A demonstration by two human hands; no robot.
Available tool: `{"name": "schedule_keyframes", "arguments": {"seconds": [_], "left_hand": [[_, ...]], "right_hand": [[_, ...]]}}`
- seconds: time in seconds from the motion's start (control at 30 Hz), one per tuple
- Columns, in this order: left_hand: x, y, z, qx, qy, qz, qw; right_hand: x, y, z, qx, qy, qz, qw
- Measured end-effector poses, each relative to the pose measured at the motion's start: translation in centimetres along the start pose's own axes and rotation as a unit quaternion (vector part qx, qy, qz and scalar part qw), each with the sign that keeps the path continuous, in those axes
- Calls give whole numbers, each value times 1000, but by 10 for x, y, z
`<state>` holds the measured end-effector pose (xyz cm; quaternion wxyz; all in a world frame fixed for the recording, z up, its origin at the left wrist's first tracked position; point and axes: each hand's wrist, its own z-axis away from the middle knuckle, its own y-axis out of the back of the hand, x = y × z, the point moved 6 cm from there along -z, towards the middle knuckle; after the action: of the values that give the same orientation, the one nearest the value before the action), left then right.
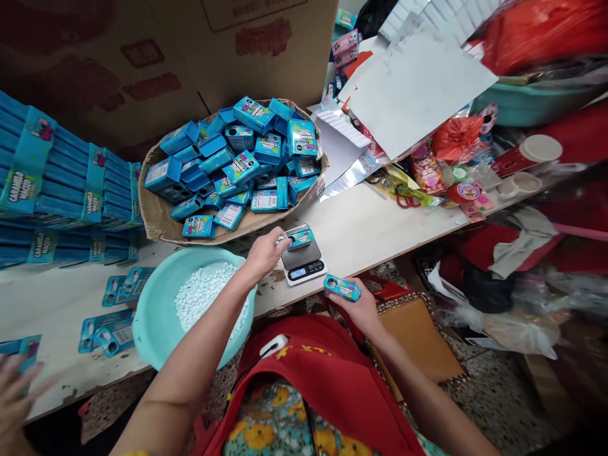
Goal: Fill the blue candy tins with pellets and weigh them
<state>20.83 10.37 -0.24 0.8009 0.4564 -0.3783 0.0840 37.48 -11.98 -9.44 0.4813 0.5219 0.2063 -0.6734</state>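
My left hand (264, 254) reaches to the digital scale (308, 270), its fingers closed on a few small white candies (280, 239). Those fingertips are at the round opening of a blue candy box (302, 238) lying on the scale's plate. Lit digits show on the display, too small to read surely. My right hand (361, 306) is wrapped round a second blue candy box (342, 287), held at the table's front edge just right of the scale. Under my left forearm stands a turquoise basin (156, 297) with a heap of white candies (202, 291) in it.
A cut cardboard tray (156, 218) full of blue boxes stands behind the basin. Stacked blue packs (61, 171) rise at the left, with flat blue packages (111, 332) below. Another person's hand (16, 396) is at the lower left. Papers (418, 88) and clutter lie rightward.
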Motion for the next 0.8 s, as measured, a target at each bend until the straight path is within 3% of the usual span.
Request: {"name": "schedule_keyframes", "arguments": {"seconds": [0.1,0.23,0.37,0.47,0.53,0.67,0.73,0.8], "left_hand": [[3,-12,-17,-6,4,-170,985],[1,-20,-23,-6,-16,-197,980],[1,-16,-23,17,-52,-71,996],[-10,-7,-15,52,-6,143,988],[-26,-4,-1,52,71,325,942],[-64,2,38,79,198,568,795],[-84,9,56,112,222,609,753],[-102,13,71,134,241,618,737]], "right_hand": [[2,6,2,11,-4,-5,1000],[2,12,5,17,-11,-3,1000],[5,12,5,14,-20,0,1000],[6,10,4,8,-19,-6,1000],[7,9,3,6,-15,-7,1000],[11,7,1,5,-19,-5,1000],[12,7,0,4,-19,-7,1000],[13,6,0,1,-18,-5,1000]]}}
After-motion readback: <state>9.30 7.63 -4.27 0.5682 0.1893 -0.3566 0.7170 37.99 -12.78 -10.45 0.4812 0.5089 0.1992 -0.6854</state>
